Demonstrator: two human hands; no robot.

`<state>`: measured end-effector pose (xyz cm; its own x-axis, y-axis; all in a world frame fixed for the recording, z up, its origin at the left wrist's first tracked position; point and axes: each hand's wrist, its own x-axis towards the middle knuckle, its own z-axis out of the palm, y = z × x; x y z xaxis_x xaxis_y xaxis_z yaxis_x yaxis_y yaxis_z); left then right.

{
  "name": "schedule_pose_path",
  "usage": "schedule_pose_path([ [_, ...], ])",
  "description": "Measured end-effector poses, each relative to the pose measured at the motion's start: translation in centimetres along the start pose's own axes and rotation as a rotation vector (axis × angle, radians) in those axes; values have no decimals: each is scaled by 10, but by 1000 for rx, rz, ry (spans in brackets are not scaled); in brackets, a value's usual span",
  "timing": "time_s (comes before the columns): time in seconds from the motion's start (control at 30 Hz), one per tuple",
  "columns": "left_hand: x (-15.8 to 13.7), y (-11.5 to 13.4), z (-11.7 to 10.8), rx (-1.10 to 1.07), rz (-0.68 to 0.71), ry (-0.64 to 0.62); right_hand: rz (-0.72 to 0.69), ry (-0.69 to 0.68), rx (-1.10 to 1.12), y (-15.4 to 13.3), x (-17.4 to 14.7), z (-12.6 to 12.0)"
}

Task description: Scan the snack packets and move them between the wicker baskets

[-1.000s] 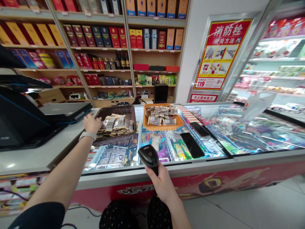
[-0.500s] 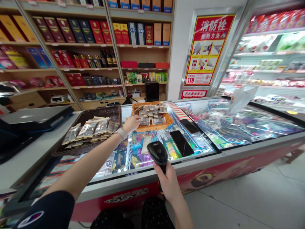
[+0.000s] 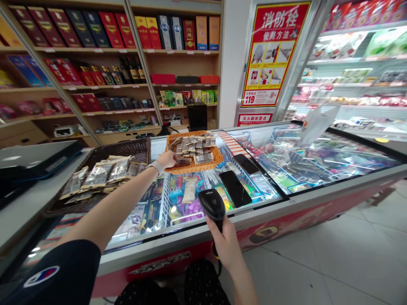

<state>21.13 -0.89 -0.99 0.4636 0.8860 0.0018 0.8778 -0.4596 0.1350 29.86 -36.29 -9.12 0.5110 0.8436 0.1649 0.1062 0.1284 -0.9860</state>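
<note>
My left hand (image 3: 166, 159), with a light wristband, reaches to the left front of an orange wicker basket (image 3: 193, 169). Its fingers are closed together beside a small dark packet (image 3: 183, 162); whether they pinch it or the rim is hidden. Several more clear packets with brown edges (image 3: 203, 158) lie in this basket. In my right hand (image 3: 226, 241) is a black handheld barcode scanner (image 3: 212, 204), held upright by its handle in front of the freezer. A dark brown wicker basket (image 3: 133, 148) to the left holds a pile of similar packets (image 3: 101, 173).
Both baskets stand on a glass-topped chest freezer (image 3: 187, 220). Two black phones (image 3: 235, 189) (image 3: 246, 163) lie on the glass right of the orange basket. A dark device (image 3: 34, 159) sits on the counter at left. Shelves of boxes (image 3: 116, 29) stand behind.
The view has turned slightly, so baskets, phones and shelves appear farther left. My left hand stays at the orange basket's front left. The scanner remains in my right hand.
</note>
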Motion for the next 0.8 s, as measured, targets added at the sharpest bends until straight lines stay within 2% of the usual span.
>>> schedule_pose_path([
  [0.13,-9,-11,-11,-220,99,179,-5,-17,1,-3,-2,3],
  [0.23,-27,-16,-22,-486,137,326,-19,-19,-1,-8,-5,7],
  [0.33,-57,-20,-31,-711,133,399,-27,-55,-2,-16,-9,14],
  [0.47,-108,-29,-35,-762,126,432,-20,-135,-34,-28,-16,29],
  [0.63,-158,-51,-19,-840,102,463,-18,-245,-52,-38,-26,52],
  [0.8,-180,-66,8,-985,1,442,-21,-305,-93,-44,-36,68],
])
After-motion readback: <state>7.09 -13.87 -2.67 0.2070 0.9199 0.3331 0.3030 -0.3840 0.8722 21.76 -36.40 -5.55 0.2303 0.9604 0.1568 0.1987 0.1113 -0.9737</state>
